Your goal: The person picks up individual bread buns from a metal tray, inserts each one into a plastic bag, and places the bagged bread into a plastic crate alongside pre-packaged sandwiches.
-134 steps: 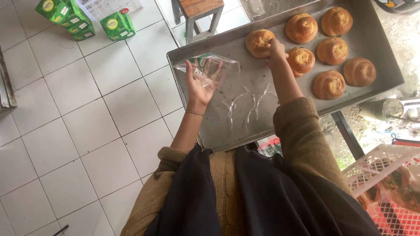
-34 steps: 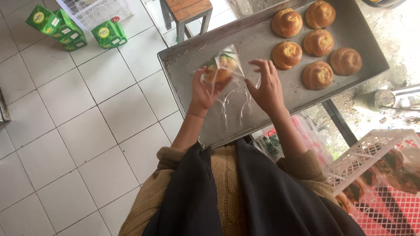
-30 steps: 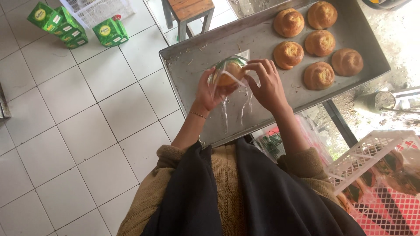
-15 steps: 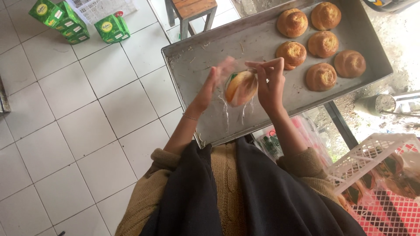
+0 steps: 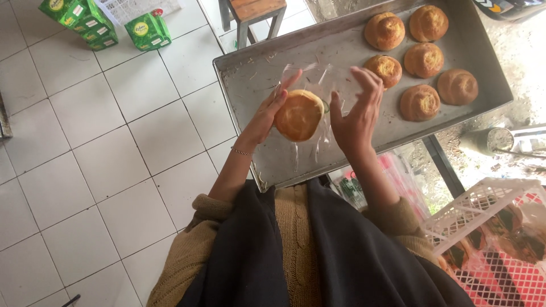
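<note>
**A bun in a clear bag, held over the metal tray**

The left hand [image 5: 267, 116] holds a round golden bun [image 5: 299, 115] inside a thin clear plastic bag [image 5: 321, 85]. The fingers are curled around the left side of the bun, and the thumb points up along its edge. A thin bracelet [image 5: 242, 152] sits on the left wrist.

The right hand [image 5: 355, 113] is just to the right of the bun. Its fingers are spread wide and a little bent, and they touch the loose plastic of the bag. It has no firm grip on the bun itself. The bag sticks up above the bun and hangs down a bit below it.

The bun and both hands are over the bare middle of a big grey metal tray [image 5: 250, 74], nearer the front edge, which is close to the person. Five more buns [image 5: 424, 59] lie in the far right corner of the tray, well apart from the held one. They are brown and have a swirl shape on top.

Under the tray is a white tiled floor [image 5: 102, 148]. Green boxes [image 5: 148, 29] stand on the floor beyond the far left corner of the tray, and a wooden stool [image 5: 253, 11] stands past the far edge. A white plastic crate [image 5: 483, 210] sits low on the right, over a red crate [image 5: 500, 284].
</note>
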